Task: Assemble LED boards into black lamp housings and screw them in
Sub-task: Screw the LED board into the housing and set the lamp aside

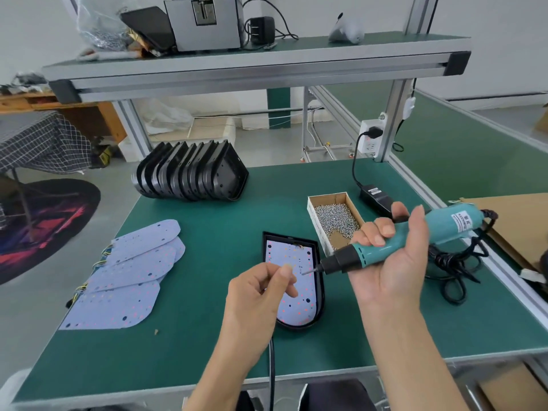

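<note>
A black lamp housing (pixel 321 287) lies on the green table with a pale LED board (pixel 298 304) seated inside it. My right hand (pixel 391 262) grips a teal electric screwdriver (pixel 385 250), held nearly level above the housing, its bit pointing left. A small screw (pixel 305 272) sits at the bit's tip. My left hand (pixel 261 295) hovers over the board with thumb and fingers pinched close to that screw; I cannot tell whether they touch it.
A cardboard box of screws (pixel 335 222) stands right of the housing. Loose LED boards (pixel 130 274) lie at the left, stacked black housings (pixel 192 176) at the back. A power adapter (pixel 376 198) and the coiled cord (pixel 456 262) lie at the right.
</note>
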Motion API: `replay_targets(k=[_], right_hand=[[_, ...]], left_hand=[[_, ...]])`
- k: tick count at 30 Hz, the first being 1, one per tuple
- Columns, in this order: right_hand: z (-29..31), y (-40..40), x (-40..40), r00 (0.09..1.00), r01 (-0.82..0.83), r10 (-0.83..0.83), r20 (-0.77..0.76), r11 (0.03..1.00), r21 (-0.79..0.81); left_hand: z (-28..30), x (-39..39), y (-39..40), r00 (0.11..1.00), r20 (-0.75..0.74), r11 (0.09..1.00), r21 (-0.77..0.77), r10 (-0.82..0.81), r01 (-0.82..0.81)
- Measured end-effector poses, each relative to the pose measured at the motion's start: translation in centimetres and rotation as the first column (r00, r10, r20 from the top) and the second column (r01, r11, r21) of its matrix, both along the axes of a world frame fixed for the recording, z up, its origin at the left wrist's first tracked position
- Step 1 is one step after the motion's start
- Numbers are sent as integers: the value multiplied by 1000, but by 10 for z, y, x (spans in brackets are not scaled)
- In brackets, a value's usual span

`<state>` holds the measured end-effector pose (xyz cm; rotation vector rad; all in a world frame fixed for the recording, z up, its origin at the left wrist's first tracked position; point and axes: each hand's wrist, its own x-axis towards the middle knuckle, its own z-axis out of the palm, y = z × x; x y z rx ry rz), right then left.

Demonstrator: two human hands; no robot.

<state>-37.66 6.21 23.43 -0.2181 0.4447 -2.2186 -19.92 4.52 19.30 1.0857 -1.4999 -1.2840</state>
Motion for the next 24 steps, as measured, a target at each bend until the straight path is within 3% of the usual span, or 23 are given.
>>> replay_targets(k=[15, 24], right_hand=[[-3, 5, 6, 999, 38, -38, -3, 999, -8], [-8, 7, 4, 999, 37, -37, 3, 999, -7]], left_hand=[[1, -15, 13, 993, -112, 999, 35, 28, -24], [0, -16, 16, 998, -9, 998, -2, 55, -55]])
